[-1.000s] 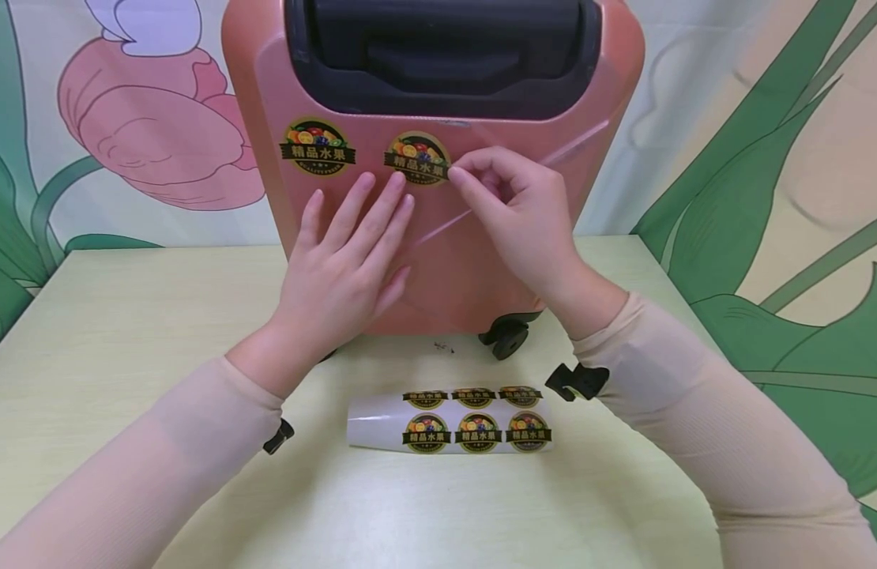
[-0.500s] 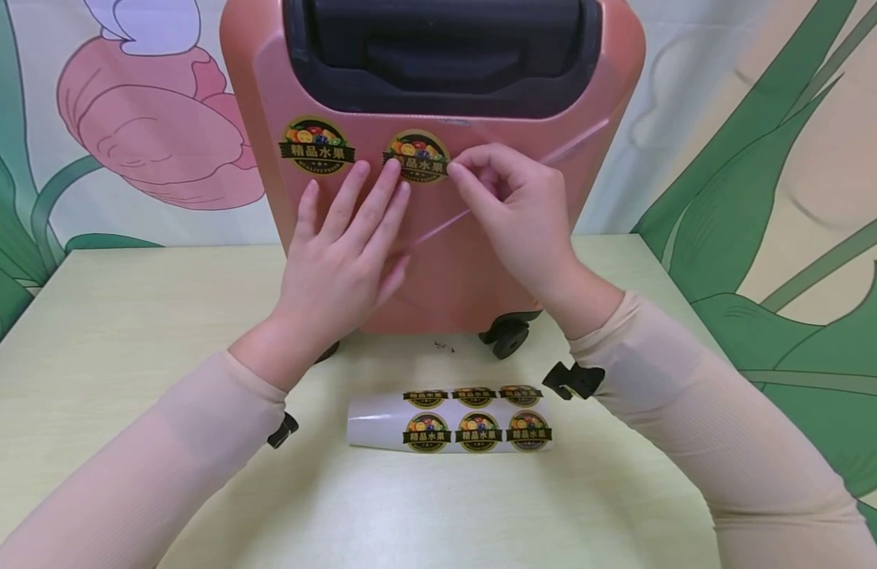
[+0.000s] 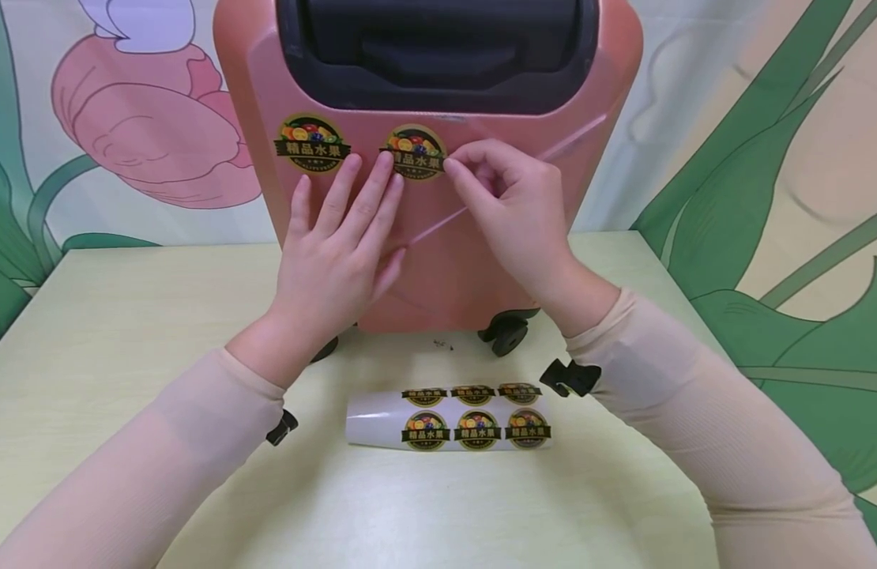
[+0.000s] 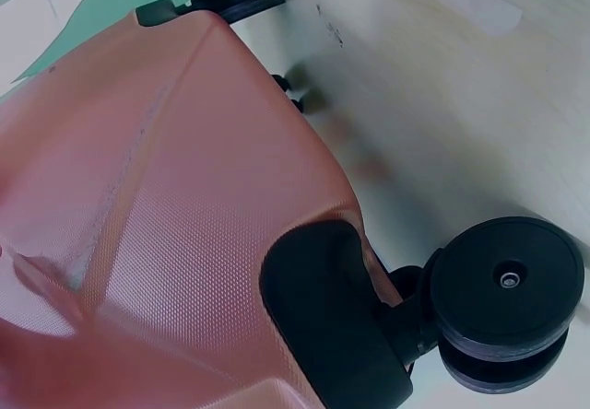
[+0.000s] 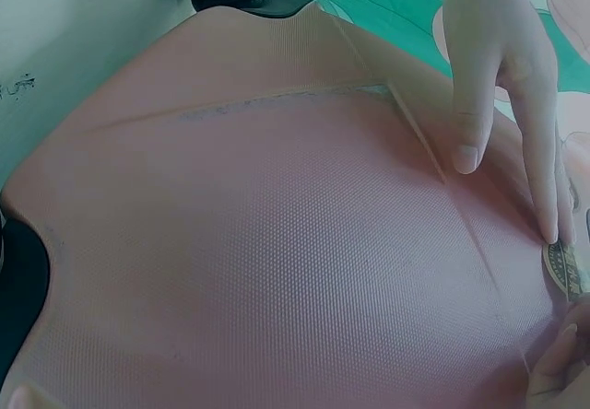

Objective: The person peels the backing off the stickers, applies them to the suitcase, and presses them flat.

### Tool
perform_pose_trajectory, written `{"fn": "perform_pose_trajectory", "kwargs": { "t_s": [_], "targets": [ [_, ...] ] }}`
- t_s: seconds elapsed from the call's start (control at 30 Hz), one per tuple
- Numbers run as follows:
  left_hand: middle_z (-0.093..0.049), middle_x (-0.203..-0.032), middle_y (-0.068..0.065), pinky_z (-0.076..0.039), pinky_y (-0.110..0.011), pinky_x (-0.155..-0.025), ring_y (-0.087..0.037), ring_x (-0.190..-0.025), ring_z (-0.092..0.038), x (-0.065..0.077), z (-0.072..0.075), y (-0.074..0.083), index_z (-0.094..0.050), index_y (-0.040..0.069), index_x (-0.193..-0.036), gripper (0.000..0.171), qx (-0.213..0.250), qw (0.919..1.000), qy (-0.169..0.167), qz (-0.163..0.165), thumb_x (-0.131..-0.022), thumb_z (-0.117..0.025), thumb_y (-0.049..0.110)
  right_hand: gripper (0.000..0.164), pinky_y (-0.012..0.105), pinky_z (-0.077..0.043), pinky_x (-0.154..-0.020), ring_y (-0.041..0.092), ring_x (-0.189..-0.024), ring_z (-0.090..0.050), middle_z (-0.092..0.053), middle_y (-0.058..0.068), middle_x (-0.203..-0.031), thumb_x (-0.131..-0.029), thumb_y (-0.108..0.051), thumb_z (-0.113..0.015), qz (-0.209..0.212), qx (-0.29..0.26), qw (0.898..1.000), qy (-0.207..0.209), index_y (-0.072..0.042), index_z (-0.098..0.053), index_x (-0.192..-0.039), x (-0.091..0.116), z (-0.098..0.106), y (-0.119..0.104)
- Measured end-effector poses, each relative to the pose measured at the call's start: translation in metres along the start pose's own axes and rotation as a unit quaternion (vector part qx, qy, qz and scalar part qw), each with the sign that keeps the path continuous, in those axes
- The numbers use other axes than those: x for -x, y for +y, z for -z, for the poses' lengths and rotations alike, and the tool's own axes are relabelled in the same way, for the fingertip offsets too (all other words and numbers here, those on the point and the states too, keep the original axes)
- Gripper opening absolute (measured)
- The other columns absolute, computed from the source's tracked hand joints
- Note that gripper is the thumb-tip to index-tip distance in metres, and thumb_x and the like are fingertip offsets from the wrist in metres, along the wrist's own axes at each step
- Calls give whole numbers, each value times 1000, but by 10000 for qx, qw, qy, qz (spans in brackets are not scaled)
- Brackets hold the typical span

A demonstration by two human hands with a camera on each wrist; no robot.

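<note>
A pink suitcase (image 3: 438, 292) stands upright, bearing two round black-and-gold fruit stickers. The left sticker (image 3: 313, 144) lies flat on the shell. At the right edge of the other sticker (image 3: 415, 142), my right hand (image 3: 517, 209) pinches it between thumb and forefinger. My left hand (image 3: 332, 253) is spread against the suitcase with straight fingers, its fingertips touching that sticker's lower left edge. In the right wrist view, the sticker (image 5: 559, 266) shows partly between the two hands. Mostly suitcase shell (image 4: 212, 169) fills the left wrist view.
On the table (image 3: 126, 316), in front of the suitcase, lies a curved white sheet (image 3: 374, 423) with several more fruit stickers. Black caster wheels (image 3: 508, 336) stand under the suitcase, whose top holds a black handle recess (image 3: 438, 55). A printed cloth (image 3: 765, 197) hangs behind.
My left hand has slid slightly up and left, its fingertips now over the second sticker's left edge. The right hand keeps its pinch on the sticker with barely any movement.
</note>
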State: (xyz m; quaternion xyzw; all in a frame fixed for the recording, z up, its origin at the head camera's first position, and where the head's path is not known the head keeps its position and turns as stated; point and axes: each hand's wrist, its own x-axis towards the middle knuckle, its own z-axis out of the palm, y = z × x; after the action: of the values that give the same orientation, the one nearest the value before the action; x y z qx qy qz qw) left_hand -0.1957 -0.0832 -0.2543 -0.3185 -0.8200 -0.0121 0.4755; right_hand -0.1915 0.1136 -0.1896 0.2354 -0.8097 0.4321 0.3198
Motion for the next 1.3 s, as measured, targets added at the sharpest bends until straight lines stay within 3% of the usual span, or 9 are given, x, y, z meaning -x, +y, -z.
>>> {"fn": "perform_pose_trajectory", "kwargs": {
  "t_s": [1.03, 1.17, 1.23, 1.3],
  "targets": [
    [-23, -152, -8, -5, -55, -108, -27, -141, -12, 0, -1, -1, -34, 6, -144, 65, 63, 9999, -111, 116, -88, -58, 30, 20, 23, -34, -55, 12, -57, -44, -55, 6, -62, -88, -21, -65, 367, 730, 9967, 19, -3, -72, -88, -4, 3, -1],
    [-23, -152, -8, -6, -55, -108, -27, -141, -12, 0, -2, 0, -34, 6, -144, 66, 31, 9998, -116, 129, -88, -58, 29, 20, 21, -36, -56, 10, -58, -45, -58, 5, -65, -87, -22, -66, 344, 592, 9973, 276, -3, -72, -88, -5, 6, -2],
    [-22, -152, -9, -5, -55, -108, -27, -141, -11, 0, -2, 1, -32, 6, -145, 66, 39, 9998, -145, 117, -89, -57, 30, 19, 21, -39, -59, 10, -63, -48, -59, 6, -70, -87, -20, -66, 545, 415, 9962, 529, -2, -71, -90, -7, 8, -4],
    [-21, -153, -9, -5, -55, -108, -28, -141, -11, -1, -1, 1, -31, 6, -145, 66, 49, 9998, -156, 104, -89, -56, 30, 18, 23, -42, -69, 13, -74, -52, -62, 8, -80, -88, -16, -64, 1098, 351, 9905, 747, -1, -71, -95, -11, 11, -5]
  ]
}}
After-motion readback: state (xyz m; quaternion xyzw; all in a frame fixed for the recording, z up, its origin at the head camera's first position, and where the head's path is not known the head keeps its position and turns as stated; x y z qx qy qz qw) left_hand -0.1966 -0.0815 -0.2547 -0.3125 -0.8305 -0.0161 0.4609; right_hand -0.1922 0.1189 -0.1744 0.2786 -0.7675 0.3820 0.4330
